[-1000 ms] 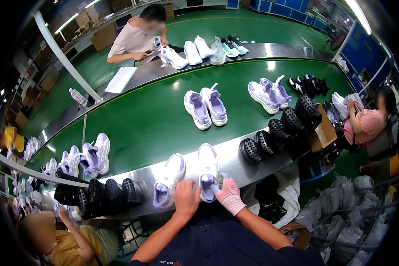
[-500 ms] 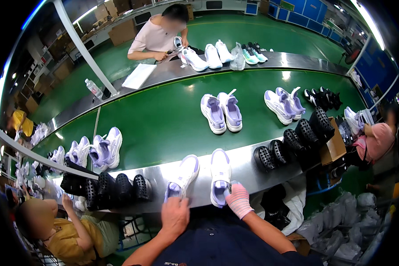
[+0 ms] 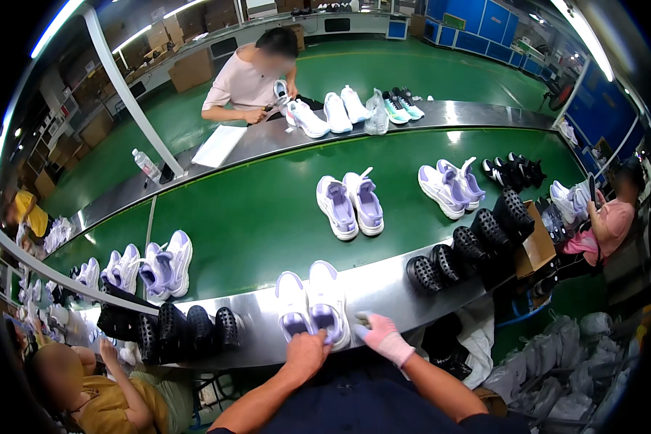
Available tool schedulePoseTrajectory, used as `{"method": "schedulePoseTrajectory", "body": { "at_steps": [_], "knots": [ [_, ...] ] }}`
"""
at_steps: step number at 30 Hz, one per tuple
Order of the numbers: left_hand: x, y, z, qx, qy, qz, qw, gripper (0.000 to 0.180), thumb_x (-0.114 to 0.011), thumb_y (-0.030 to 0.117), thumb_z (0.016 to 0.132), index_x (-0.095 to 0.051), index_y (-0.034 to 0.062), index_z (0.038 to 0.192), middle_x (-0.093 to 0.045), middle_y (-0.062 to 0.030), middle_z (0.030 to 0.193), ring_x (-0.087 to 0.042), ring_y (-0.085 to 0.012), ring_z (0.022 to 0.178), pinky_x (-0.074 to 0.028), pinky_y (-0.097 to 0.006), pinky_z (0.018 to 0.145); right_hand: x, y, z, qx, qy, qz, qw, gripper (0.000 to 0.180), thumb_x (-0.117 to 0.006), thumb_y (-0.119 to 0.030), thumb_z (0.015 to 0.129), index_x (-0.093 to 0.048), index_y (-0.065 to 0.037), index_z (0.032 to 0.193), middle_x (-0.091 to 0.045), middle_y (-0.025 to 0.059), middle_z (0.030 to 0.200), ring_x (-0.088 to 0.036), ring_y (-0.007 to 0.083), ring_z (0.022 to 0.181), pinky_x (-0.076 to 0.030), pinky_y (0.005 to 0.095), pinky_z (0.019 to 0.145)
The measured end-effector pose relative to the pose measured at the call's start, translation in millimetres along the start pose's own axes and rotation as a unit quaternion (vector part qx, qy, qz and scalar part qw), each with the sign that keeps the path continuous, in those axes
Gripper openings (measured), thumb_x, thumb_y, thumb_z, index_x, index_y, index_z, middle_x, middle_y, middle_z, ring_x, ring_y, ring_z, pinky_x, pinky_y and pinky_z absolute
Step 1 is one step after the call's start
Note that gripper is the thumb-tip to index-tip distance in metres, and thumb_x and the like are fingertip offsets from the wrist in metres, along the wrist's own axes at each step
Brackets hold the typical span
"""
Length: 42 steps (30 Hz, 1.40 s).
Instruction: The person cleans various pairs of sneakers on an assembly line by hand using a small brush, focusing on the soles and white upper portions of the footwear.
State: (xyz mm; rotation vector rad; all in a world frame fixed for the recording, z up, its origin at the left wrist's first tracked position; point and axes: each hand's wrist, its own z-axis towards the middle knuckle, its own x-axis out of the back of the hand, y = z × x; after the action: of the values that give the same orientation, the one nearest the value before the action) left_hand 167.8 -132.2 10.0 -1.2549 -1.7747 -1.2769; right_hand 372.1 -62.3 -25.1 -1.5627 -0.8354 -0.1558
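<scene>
Two white sneakers [image 3: 328,288] with lavender toes and linings stand side by side on the metal ledge in front of me, toes pointing away. My left hand [image 3: 307,356], bare, is closed at their heels, its fingers at the inner collar edges where the two shoes meet. Just right of the shoes is my right hand [image 3: 385,340] in a pale striped glove. It is apart from them, thumb and fingers spread, with nothing visible in it. Beyond the ledge, another lavender-and-white pair [image 3: 349,206] rests on the green belt [image 3: 253,217].
Black studded shoe forms stand on the ledge at left [image 3: 200,325] and right [image 3: 441,264]. More sneakers [image 3: 168,266] sit along the belt. Across it, a person [image 3: 246,79] handles a shoe; others sit at both sides. Grey plastic bags [image 3: 550,362] lie at lower right.
The two near sneakers have come together and shifted, the right one leftward. My right hand has let go of its shoe. My left hand has moved right to the heels.
</scene>
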Motion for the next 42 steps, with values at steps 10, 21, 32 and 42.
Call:
{"method": "schedulePoseTrajectory", "body": {
  "at_steps": [10, 21, 32, 42],
  "knots": [
    [99.5, -156.2, 150.6, 0.074, 0.094, 0.127, 0.985, 0.042, -0.073, 0.041, 0.084, -0.066, 0.0117, 0.114, -0.069, -0.0194, 0.101, -0.067, -0.0356, 0.094, -0.054, -0.048, 0.077, 101.7, 89.7, -132.4, -0.277, 0.193, 0.169, 0.926, 0.027, -0.064, -0.015, 0.091, -0.066, 0.003, 0.112, -0.071, 0.0113, 0.092, -0.069, 0.017, 0.077, -0.056, 0.0303, 0.068],
    [77.6, 71.6, 285.6, -0.053, 0.028, 0.125, 0.99, 0.09, -0.08, 0.045, 0.078, -0.032, 0.0279, 0.152, -0.055, -0.0242, 0.127, -0.05, -0.041, 0.123, -0.05, -0.059, 0.091, 69.3, 110.0, -249.4, -0.376, 0.275, 0.169, 0.868, 0.028, -0.066, -0.013, 0.091, -0.066, 0.004, 0.113, -0.071, 0.0117, 0.089, -0.069, 0.0146, 0.074, -0.055, 0.0293, 0.065],
    [47.3, 64.1, 350.3, 0.048, 0.003, 0.032, 0.998, 0.053, -0.071, 0.055, 0.082, -0.07, 0.0169, 0.119, -0.066, -0.0197, 0.119, -0.061, -0.0374, 0.115, -0.054, -0.048, 0.091, 136.9, 116.5, -226.4, -0.29, 0.343, -0.027, 0.893, 0.027, -0.066, -0.014, 0.088, -0.068, 0.003, 0.109, -0.072, 0.0168, 0.096, -0.07, 0.0243, 0.082, -0.054, 0.0361, 0.075],
    [26.4, 40.0, 171.3, -0.084, 0.175, 0.083, 0.977, 0.035, -0.079, 0.036, 0.076, -0.07, 0.0032, 0.084, -0.068, -0.0211, 0.08, -0.067, -0.0392, 0.073, -0.053, -0.05, 0.062, 232.2, 66.0, -37.9, -0.06, 0.389, -0.329, 0.858, 0.066, -0.078, -0.03, 0.078, -0.053, -0.003, 0.133, -0.057, 0.0169, 0.125, -0.053, 0.0377, 0.112, -0.045, 0.0455, 0.097]
  ]
}}
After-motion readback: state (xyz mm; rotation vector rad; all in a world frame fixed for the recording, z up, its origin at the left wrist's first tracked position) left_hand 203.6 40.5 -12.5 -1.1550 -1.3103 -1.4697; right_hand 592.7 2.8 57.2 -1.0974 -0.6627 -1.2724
